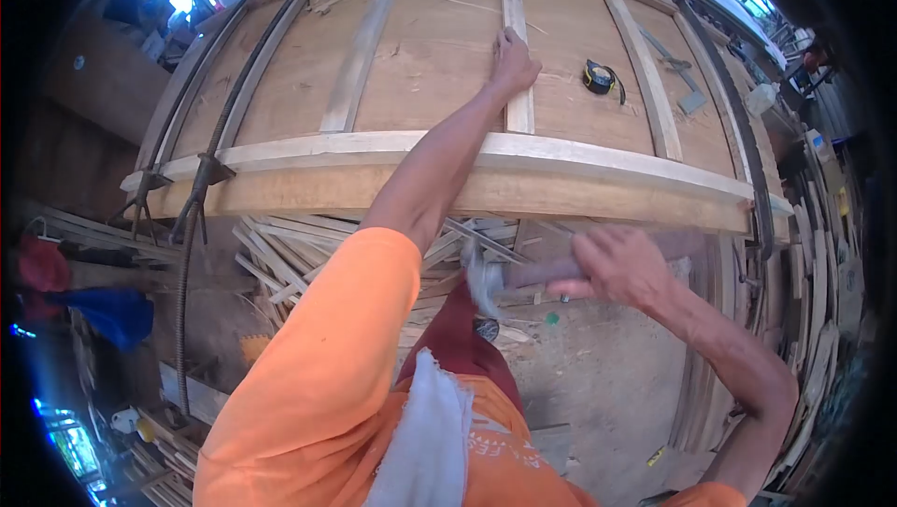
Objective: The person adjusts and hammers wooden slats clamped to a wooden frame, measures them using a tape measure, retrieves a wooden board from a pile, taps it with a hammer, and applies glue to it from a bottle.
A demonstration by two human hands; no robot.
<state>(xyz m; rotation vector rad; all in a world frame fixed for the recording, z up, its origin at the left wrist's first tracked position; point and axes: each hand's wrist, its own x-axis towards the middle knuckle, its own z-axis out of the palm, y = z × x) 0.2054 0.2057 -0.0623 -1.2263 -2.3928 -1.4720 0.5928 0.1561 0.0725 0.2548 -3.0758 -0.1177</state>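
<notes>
My left hand (514, 63) is closed around a narrow wooden slat (519, 114) that runs from the far rail to the front rail of a wooden frame (374, 144). In my right hand (624, 266) is a hammer (542, 273), gripped by its handle and a little blurred. Its metal head points left, in front of the frame's near edge and below it. Other slats (364, 49) cross the frame on either side of the one I hold. A black and yellow tape measure (600, 77) lies on the panel to the right of my left hand.
Bar clamps (207, 171) grip the frame at the left, and another clamp (761, 217) at the right. A try square (690, 96) lies near the right slat. Scrap wood strips (280, 255) are piled beneath the bench. Stacked boards (813, 320) stand at the right.
</notes>
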